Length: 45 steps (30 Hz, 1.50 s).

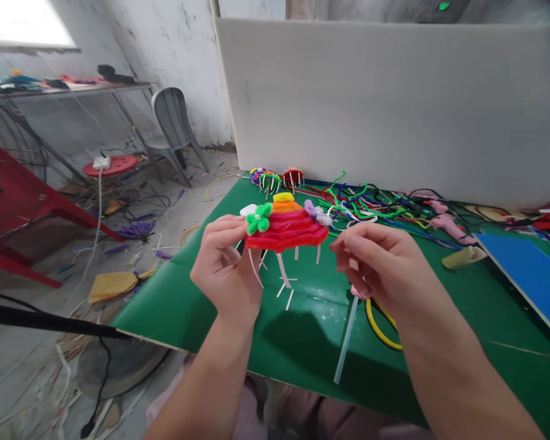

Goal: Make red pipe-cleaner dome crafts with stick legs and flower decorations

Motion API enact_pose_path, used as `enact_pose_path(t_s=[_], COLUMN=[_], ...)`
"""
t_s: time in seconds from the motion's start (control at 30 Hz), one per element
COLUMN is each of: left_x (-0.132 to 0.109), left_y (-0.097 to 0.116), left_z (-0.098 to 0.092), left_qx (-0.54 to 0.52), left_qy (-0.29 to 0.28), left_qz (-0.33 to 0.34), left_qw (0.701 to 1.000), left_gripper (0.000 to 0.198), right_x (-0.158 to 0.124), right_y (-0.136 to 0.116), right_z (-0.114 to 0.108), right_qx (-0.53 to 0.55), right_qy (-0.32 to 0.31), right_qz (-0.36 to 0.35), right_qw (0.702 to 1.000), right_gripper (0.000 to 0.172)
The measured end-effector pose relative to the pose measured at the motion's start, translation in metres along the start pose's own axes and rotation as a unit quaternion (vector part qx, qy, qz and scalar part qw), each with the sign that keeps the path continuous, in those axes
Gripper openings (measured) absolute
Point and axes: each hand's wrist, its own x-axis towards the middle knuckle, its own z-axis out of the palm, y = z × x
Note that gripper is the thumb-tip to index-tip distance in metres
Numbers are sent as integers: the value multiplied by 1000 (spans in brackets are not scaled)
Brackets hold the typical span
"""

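My left hand [229, 263] grips the left side of a domed pipe-cleaner craft [286, 232], raised above the green table. The craft has red and pink rows, an orange and yellow top, a green flower [259, 220] at left and purple flowers [317, 212] at right. Thin white strips hang from its underside. Just right of the craft, apart from it, my right hand [376, 260] has its fingers pinched together; whatever is between the fingertips cannot be made out. Below that hand, a translucent stick [346, 342] extends from a pink piece mostly hidden by the fingers.
White strips [286, 293] lie on the green table [302, 354]. Behind are two small domed crafts [293, 177], tangled pipe cleaners [348, 198] and a pink glue gun [453, 226]. A yellow loop [385, 330] and a blue board [527, 275] are at right. Beyond stands a white panel [394, 110].
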Motion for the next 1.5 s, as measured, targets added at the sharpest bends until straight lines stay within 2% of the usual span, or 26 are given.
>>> enact_pose_path(t_s=[0.13,0.23,0.4,0.63,0.83,0.9,1.03,1.23,1.3,1.37,1.43,1.47,1.5], left_x=[-3,-5,-6,-10,-12,-11,-10,-2,2,6,8,9,9], left_y=[-2,-2,-2,1,3,3,2,0,4,14,30,38,46], left_z=[2,3,3,5,6,7,5,-7,-9,-9,-8,-6,-5], left_qx=[-14,-37,-30,-19,-38,-31,-9,-8,-21,-34,-14,11,32], left_qy=[2,15,17,0,-1,-5,-60,-196,-177,-108,-41,-22,-46], left_qz=[-20,-24,-19,-7,-26,-33,-56,-108,-107,-108,-136,-171,-203], left_qw=[1000,999,999,1000,999,999,997,975,978,988,990,985,978], left_gripper=[13,15,12,9,13,10,7,32,35,29,17,13,11], right_x=[7,11,11,7,4,3,4,9,10,11,11,10,10], right_y=[4,10,15,12,10,8,6,3,1,-1,-3,-3,-4], right_z=[-3,-1,5,5,5,5,3,-4,-5,-6,-6,-6,-5], right_qx=[120,216,310,301,311,311,314,314,309,302,298,295,291], right_qy=[-60,-119,-135,-153,-166,-158,-131,-106,-99,-87,-73,-66,-62], right_qz=[71,141,193,207,216,214,198,167,158,154,150,149,146], right_qw=[988,959,921,918,911,913,919,929,933,937,940,941,943], right_gripper=[21,28,33,49,47,46,43,46,47,48,47,47,46])
